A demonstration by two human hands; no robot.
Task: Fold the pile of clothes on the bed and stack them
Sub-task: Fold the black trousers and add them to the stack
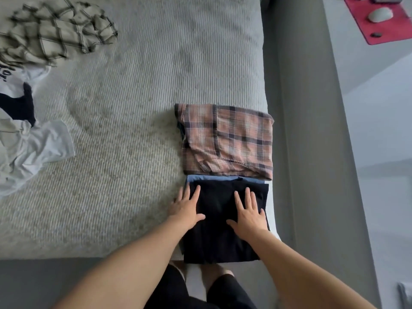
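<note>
A bed covered in ribbed, pale grey-cream fabric fills most of the view; a grey strip of floor runs along its right side, and beyond that a pale surface carries a red mat with a white mouse on it. At the bed's near right corner lies a folded black garment — a rough rectangle, its long axis running from the near edge away from the person, its near end just overhanging the mattress edge; a folded light blue garment lies under it, showing as a thin band at the far end. The left hand rests flat on the black garment's left edge, fingers straight and slightly spread, the outer ones reaching onto the bedcover; the right hand presses flat on its right half, fingers spread. Just beyond, touching the blue band, sits a folded pink plaid shirt. Well apart on the left — unfolded clothes: a cream checked shirt at the far corner; a white printed tee with a dark piece among it nearer.
</note>
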